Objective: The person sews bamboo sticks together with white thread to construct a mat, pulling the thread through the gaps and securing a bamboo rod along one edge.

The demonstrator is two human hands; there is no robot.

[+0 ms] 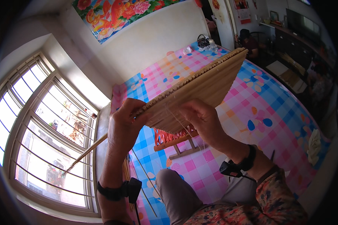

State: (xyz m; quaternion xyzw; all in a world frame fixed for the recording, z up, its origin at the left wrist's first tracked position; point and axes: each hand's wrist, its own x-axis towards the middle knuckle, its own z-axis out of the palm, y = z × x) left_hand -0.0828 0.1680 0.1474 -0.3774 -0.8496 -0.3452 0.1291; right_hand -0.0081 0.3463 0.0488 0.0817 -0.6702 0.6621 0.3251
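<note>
Panel of close-set pale tan sticks, up in the air, tilted above the lap and slanting up to the right, its knobbly long edge uppermost! The bare left hand has the near left end clamped, fingers hooked over that edge with the thumb on the flat face, a firm hold on the panel and a narrow one. Across to the bare right hand, thumb and forefinger drawn close together against the face, right beside a thin whitish thread that trails down past the lower edge; whether the thread is actually in that pinch, I cannot tell. Good form here, I'd judge, means letting the left hand bear the weight so the right is free for fine work, pulling the thread evenly and close to the face, since a sharp tug could snap it or skew the sticks. The face is best turned toward the light of the barred, white-framed window on the left. Mind the loose end, too: it hangs near the small wooden stool with a red woven seat, standing on the pink-and-blue checked sheet, and could well snag there
</note>
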